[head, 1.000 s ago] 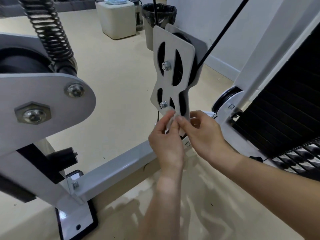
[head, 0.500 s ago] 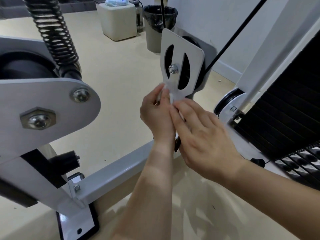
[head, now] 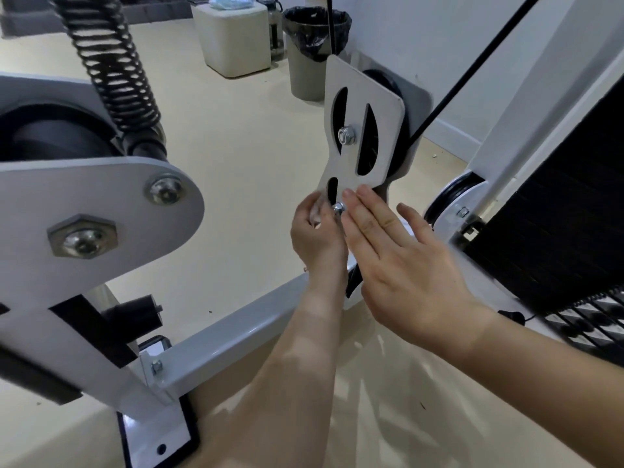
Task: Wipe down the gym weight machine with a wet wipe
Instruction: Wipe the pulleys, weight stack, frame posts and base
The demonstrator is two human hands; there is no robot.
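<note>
A white slotted pulley plate (head: 381, 136) of the weight machine hangs on black cables at the centre. My left hand (head: 317, 234) pinches a small white wet wipe (head: 319, 211) against the plate's lower left edge, beside a bolt (head: 338, 208). My right hand (head: 401, 265) lies flat with straight fingers on the lower part of the plate, its fingertips just right of the bolt. Most of the wipe is hidden by my left fingers.
A large white bracket (head: 101, 211) with bolts and a black coil spring (head: 111, 62) fills the left. A grey frame bar (head: 236, 336) runs along the floor. The black weight stack (head: 567, 211) stands at right. A bin (head: 314, 52) and a cream cube (head: 236, 38) sit far back.
My right hand has let go of the wipe and flattened against the plate. My left hand keeps the wipe at the plate's lower edge. The lower bolt has come into view.
</note>
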